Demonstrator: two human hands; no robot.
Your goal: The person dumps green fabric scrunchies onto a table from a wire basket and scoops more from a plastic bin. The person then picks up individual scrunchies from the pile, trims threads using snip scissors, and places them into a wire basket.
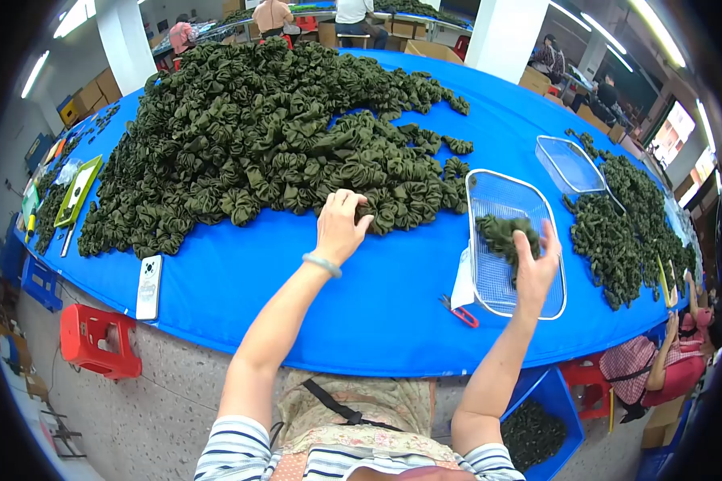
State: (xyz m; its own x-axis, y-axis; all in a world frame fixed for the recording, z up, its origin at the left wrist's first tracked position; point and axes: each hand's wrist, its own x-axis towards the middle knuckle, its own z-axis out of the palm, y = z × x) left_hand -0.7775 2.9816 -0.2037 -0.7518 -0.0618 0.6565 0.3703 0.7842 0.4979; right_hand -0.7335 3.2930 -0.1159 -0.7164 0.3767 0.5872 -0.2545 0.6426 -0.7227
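A large heap of dark green fabric scrunchies (241, 136) covers the left and middle of the blue table (361, 297). At the heap's front edge is my left hand (343, 227), fingers curved down against the scrunchies; whether it grips one is hidden. On the right, my right hand (537, 260) is over a wire mesh basket (497, 290), thumb and fingers apart beside some green scrunchies (505, 236) in it. That hand is slightly blurred, and I cannot make out whether it holds any of them.
A second basket (571, 164) and another green pile (630, 224) lie to the right. Red snips (464, 316) are near the front edge, a white box-like device (148, 287) at the left edge. A co-worker (666, 361) sits at the lower right; a blue bin (568, 417) stands below.
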